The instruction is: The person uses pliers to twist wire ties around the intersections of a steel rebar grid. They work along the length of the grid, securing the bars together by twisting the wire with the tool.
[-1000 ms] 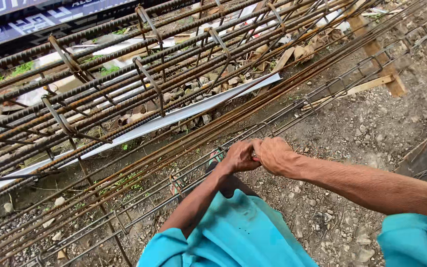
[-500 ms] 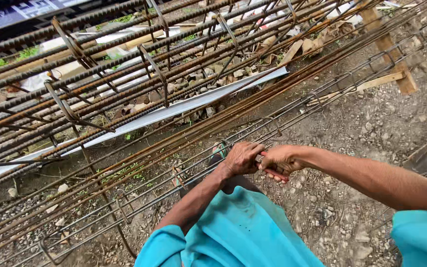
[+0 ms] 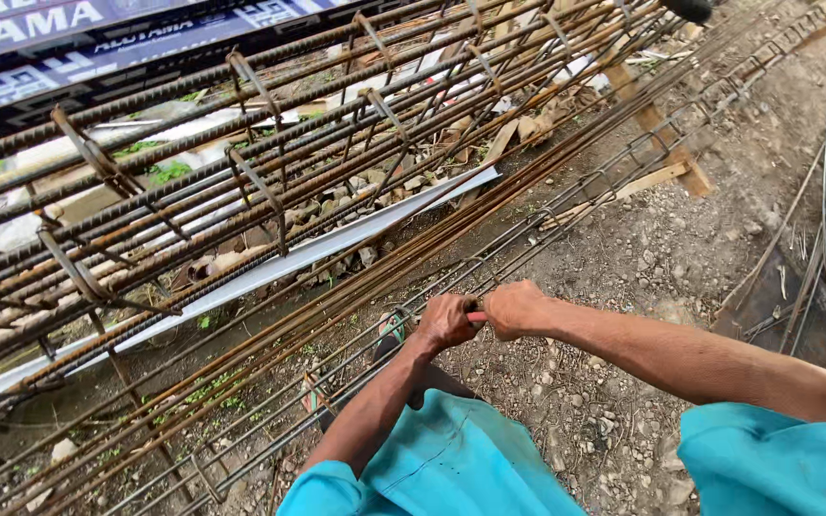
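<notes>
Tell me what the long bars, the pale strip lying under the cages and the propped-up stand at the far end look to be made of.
Long bars: steel rebar, ribbed, brown with rust.
Pale strip: probably thin sheet metal, flat, smooth, light grey; plastic cannot be ruled out.
Stand: wood, raw and unpainted, with sawn square edges.
</notes>
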